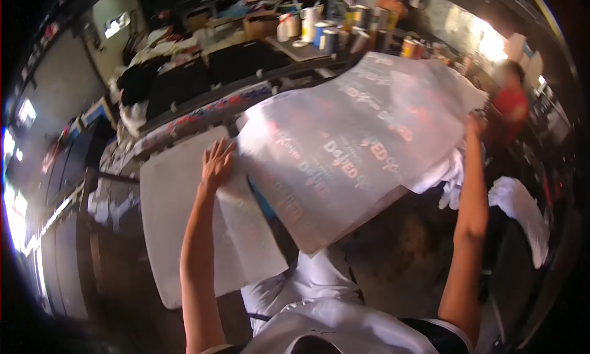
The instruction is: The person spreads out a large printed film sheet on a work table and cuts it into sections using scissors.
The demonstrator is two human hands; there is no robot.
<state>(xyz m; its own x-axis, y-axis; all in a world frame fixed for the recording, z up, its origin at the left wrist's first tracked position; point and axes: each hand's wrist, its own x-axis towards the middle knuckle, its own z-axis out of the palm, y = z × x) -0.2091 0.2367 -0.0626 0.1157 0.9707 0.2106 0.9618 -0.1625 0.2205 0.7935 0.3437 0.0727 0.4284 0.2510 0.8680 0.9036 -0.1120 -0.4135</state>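
Note:
My left hand [218, 163] lies with fingers spread on the upper right part of a flat grey board [178, 212]. A pale translucent sheet [249, 231] covers that board's right side. In the middle, a large translucent sheet [344, 151] with faint repeated red and white lettering lies over a second board. White cloth [445, 176] hangs out from beneath its right side. My right hand [474, 121] is at the right edge of this printed sheet; its fingers are too hidden to show whether they grip it.
Black flat boards [246, 60] line the rack behind. Bottles and cans [329, 37] crowd a dark table farther back. White cloth [522, 216] hangs at the right. A person in red [513, 102] is at the right, another person [391, 3] at the back.

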